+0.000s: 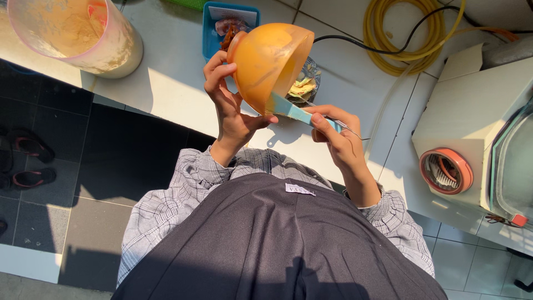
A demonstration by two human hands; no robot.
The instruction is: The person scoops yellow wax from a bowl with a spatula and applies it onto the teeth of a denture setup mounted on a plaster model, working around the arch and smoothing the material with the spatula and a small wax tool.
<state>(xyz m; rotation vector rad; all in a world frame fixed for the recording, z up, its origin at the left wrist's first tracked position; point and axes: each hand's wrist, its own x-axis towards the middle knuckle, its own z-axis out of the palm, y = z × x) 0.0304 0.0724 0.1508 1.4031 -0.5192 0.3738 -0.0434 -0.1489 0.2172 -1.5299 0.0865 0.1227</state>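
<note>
- White tiled counter [177, 83] runs across the top, sunlit, ending at a dark tiled floor [111, 166]
- Left hand [230, 108] grips a tilted orange mixing bowl [269, 61] by its rim, above the counter's edge
- Right hand [333, 139] clenches a light-blue spatula [294, 112], blade touching the bowl's lip
- Behind the bowl: a blue tray [214, 33] and a small clear cup [306, 83]
- Large smeared plastic bucket [78, 33] stands well apart, far left
- Coiled yellow hose [400, 39] and a white machine [472, 128] crowd the right side
- Sandals [30, 147] lie on the floor
</note>
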